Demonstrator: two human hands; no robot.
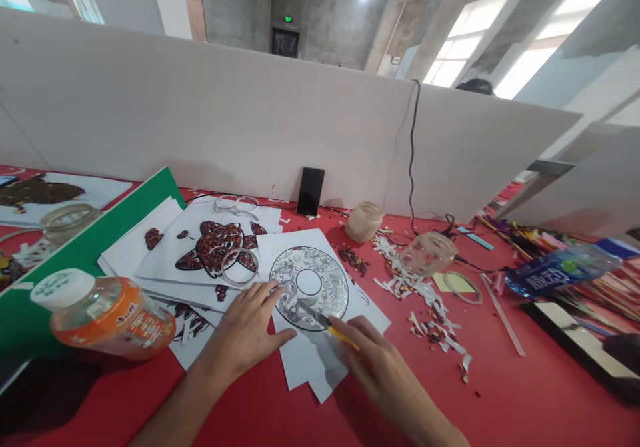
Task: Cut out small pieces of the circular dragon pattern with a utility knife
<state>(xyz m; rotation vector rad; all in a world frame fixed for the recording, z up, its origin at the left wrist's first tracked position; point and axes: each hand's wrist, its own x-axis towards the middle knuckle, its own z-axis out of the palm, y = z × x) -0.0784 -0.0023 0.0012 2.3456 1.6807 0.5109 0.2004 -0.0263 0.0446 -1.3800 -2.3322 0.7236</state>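
Observation:
A round black-line drawing point(327, 270) with a blank centre circle lies on a white paper sheet point(370, 313). My left hand point(250, 323) rests flat at the drawing's left edge, fingers apart and thumb stretched out. My right hand point(373, 360) is closed round a craft knife point(320, 316) with a yellow handle. Its metal blade points left over the lower part of the drawing; whether the tip touches the paper I cannot tell. Left of it, a fox-like picture point(215, 243) filled with dark red beans lies on stacked sheets, with a tape ring point(240, 265) on top.
An orange-labelled bottle point(120, 317) stands at left before a green board point(125, 217). A phone point(311, 191) leans on the white partition point(280, 120). Glass jars point(364, 221), loose beans point(353, 259), paper strips point(425, 293) and a blue-labelled bottle point(560, 270) lie to the right.

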